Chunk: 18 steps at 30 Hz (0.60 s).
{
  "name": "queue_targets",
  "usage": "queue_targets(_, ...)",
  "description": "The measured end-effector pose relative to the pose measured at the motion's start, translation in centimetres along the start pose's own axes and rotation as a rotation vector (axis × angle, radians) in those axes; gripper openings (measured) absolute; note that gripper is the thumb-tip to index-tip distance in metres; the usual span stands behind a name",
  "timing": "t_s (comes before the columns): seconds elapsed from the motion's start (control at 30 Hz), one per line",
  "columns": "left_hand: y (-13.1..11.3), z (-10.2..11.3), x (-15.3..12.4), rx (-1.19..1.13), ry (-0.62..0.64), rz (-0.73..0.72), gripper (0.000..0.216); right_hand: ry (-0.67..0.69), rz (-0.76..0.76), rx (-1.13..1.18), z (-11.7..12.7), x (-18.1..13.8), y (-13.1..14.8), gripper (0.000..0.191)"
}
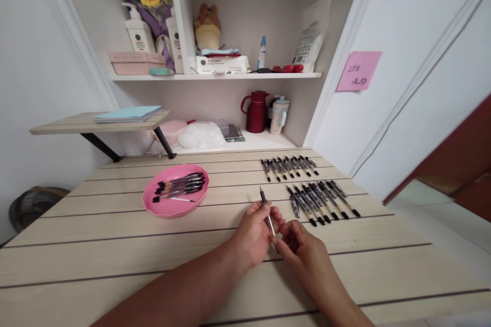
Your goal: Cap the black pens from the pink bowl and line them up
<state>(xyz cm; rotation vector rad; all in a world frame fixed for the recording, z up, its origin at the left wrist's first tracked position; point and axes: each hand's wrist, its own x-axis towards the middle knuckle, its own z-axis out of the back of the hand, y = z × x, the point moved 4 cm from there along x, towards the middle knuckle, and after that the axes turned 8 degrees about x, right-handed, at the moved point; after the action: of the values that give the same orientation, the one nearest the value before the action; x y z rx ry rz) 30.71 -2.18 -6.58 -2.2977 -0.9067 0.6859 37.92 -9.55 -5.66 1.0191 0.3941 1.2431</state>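
A pen (270,223) with a dark grip stands tilted between my hands, its thin tip pointing up and away from me. My left hand (253,232) is closed around its middle, thumb against the barrel. At the lower end, the thumb and fingers of my right hand (301,250) pinch the pen; that end is partly hidden. To the right lie two rows of pens and pen parts, a near row (318,202) and a far row (287,166). Left of my hands, a pink scalloped tray (153,204) holds several black-capped pens (180,185) and a thin white stick (183,200).
A raised board (69,123) on black legs (102,147) stands at the table's back left, carrying blue paper (128,113). Behind the slatted table (115,260), a shelf compartment holds a red jug (256,112), a pale cup (279,116) and a white plastic bag (202,135).
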Motion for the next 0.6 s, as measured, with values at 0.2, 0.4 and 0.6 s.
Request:
queue_targets(0.2, 1.4, -1.5, 1.9, 0.144, -0.118, -0.054, 0.016, -0.069, 0.047, -0.178, 1.7, 0.8, -2.4, 0.016)
queue_targets(0.4, 1.2, -0.6, 2.1, 0.324, -0.234, -0.037, 0.023, -0.061, 0.109, -0.481, 2.5, 2.1, -5.2, 0.009)
queue_targets(0.6, 0.4, 0.4, 1.3, 0.428, -0.176, 0.010, 0.014, -0.067, 0.096, -0.653, 2.4, 2.5, -5.4, 0.007)
